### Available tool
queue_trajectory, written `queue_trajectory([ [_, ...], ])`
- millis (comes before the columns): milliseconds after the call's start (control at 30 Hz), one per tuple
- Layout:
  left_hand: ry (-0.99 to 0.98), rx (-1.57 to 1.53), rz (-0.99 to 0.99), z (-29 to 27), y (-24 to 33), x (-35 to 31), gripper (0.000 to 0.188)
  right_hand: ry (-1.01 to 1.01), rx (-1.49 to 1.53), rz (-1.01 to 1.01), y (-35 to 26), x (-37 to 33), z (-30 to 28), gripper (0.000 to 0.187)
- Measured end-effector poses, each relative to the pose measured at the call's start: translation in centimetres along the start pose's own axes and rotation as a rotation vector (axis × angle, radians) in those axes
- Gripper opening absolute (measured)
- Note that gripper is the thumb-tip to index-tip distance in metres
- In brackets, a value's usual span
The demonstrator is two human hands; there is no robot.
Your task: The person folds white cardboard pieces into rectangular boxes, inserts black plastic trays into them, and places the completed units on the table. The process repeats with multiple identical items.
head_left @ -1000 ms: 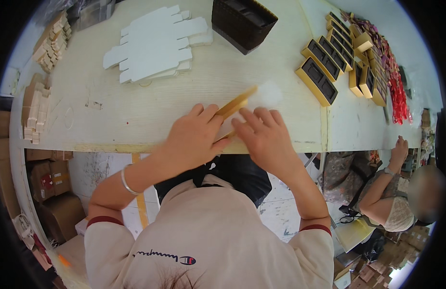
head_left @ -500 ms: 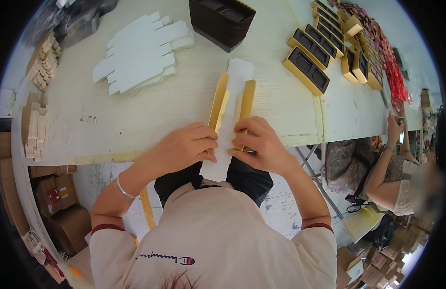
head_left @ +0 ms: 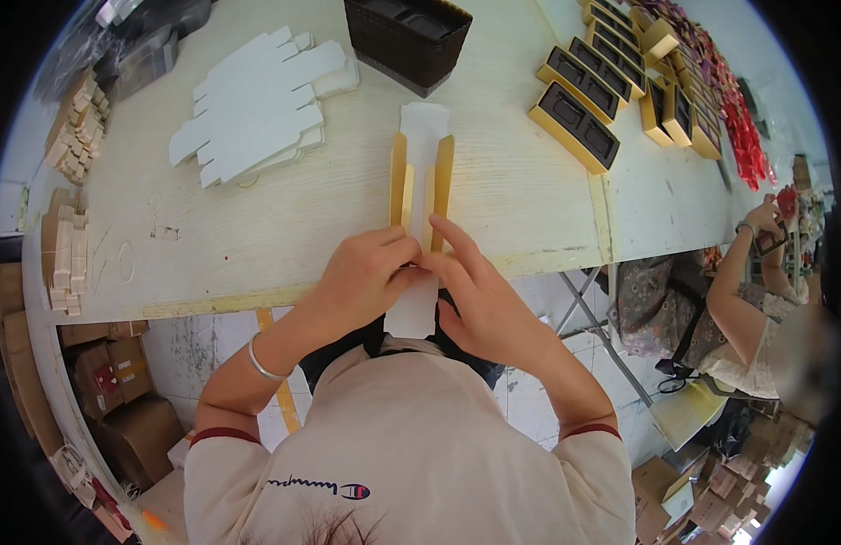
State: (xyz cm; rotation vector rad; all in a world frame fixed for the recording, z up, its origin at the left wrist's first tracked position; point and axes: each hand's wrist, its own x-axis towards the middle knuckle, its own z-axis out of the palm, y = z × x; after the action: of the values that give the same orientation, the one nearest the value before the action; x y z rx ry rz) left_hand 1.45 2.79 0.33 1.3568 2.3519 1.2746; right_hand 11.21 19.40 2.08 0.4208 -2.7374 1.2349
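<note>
Left hand [head_left: 371, 275]: grip narrow, apparently pinching the near corner of the partly folded gold carton blank [head_left: 425, 120]. Right hand [head_left: 479, 300]: grip spread, index finger at the right wall [head_left: 445, 186]. The blank lies between both grips and extends beyond them over the worktop [head_left: 284, 218]. Keep walls parallel; press creases evenly to prevent buckling.

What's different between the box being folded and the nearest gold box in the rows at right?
The part-folded box shows bare white inside; the gold box holds a black insert.
The part-folded box has its white far end lying flat, whereas the gold box stands fully formed.
The part-folded box is being handled by the left hand and right hand; the gold box sits untouched.
Both show gold sides.
</note>
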Motion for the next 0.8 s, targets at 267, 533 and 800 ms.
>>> queue_trajectory([
  [267, -0.156, -0.26, -0.21, -0.9, 0.9, 0.4, 0.014, 0.276, -0.186, -0.349, 3.3, -1.4, 1.5, 0.049],
  [533, -0.196, -0.453, -0.313, -1.2, 0.2, -0.1, 0.021, 0.515, 0.502, 0.144, 2.1, 0.2, 3.0, 0.029],
  [800, 0.149, 0.057, -0.09, 0.5, 1.5, -1.0, 0.014, 0.389, -0.42, -0.213, 2.6, 0.0, 2.2, 0.046],
])
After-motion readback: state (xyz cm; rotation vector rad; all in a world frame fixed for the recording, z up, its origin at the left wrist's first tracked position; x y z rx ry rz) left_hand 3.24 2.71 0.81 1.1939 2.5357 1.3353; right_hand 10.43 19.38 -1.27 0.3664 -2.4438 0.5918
